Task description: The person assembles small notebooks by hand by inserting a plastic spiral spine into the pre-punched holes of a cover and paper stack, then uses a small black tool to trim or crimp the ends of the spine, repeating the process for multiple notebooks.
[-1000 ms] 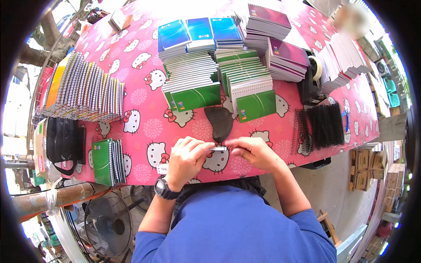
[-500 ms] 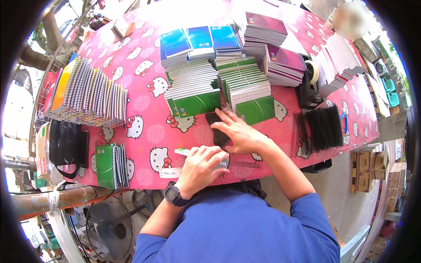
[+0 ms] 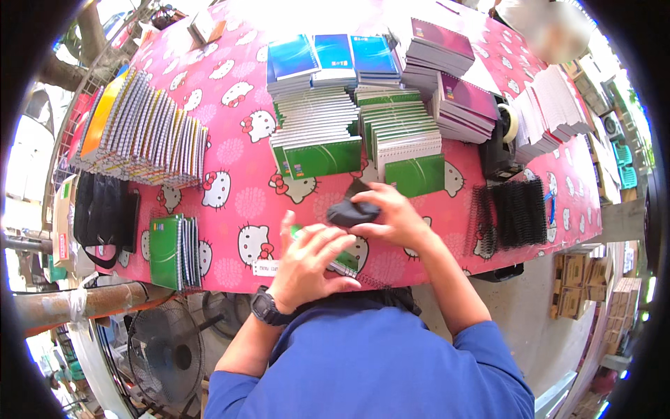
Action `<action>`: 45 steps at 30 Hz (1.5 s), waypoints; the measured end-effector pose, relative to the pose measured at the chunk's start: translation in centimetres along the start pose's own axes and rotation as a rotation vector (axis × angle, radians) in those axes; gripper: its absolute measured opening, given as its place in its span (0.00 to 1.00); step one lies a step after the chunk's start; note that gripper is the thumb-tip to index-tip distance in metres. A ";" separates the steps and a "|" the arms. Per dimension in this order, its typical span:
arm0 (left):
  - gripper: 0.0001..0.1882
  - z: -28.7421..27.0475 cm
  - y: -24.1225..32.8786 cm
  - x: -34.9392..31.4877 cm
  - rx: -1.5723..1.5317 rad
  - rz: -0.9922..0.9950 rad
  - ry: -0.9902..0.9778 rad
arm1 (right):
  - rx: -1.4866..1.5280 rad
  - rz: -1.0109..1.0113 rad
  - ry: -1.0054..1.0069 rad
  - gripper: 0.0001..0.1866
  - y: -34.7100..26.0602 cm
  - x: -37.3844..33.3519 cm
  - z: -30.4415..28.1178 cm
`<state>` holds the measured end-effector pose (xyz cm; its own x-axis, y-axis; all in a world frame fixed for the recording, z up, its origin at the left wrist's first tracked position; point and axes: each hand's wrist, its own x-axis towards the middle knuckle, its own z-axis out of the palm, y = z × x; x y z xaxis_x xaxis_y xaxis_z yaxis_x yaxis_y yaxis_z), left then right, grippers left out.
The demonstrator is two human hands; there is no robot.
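Near the table's front edge my left hand (image 3: 310,260) rests over a green notebook (image 3: 354,253), fingers stretched and thumb apart. The hand hides much of that notebook, and a dark spiral coil (image 3: 371,281) pokes out at its right end. Just right of it, my right hand (image 3: 396,218) pinches a crumpled black cloth-like piece (image 3: 343,212) between thumb and fingers, close above the table. A small white paper slip (image 3: 266,268) with print lies left of my left hand. Beyond my hands stand rows of green notebooks (image 3: 324,159).
Blue notebooks (image 3: 293,57) and maroon notebooks (image 3: 466,94) are stacked at the back. Spiral-bound books (image 3: 150,136) and a black bag (image 3: 101,213) line the left side, near bound green notebooks (image 3: 165,251). At right are black coils (image 3: 520,213) and a tape dispenser (image 3: 499,143).
My right hand has picked the black cloth-like piece up from where it lay flat and drawn it nearer. My left hand has shifted slightly left and spread its fingers, uncovering more green notebook.
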<state>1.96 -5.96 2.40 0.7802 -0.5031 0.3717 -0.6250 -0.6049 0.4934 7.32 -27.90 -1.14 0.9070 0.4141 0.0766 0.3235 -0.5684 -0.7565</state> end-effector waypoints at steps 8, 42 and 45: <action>0.15 1.1 -3.1 -1.3 0.034 -0.033 0.036 | 0.700 0.015 -0.355 0.22 -2.1 -5.0 -2.8; 0.25 4.6 -6.9 -3.7 -1.013 -0.433 0.156 | 0.808 -0.117 -0.352 0.29 -2.9 -1.6 -2.0; 0.24 4.3 -6.7 -3.2 -1.062 -0.424 0.143 | 0.359 0.094 -0.204 0.26 -1.5 -0.9 -0.8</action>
<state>3.56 -2.93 -5.47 0.9610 -0.2675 0.0697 -0.0299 0.1501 0.9882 6.22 -27.99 0.45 0.8445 0.5249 -0.1061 0.0948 -0.3415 -0.9351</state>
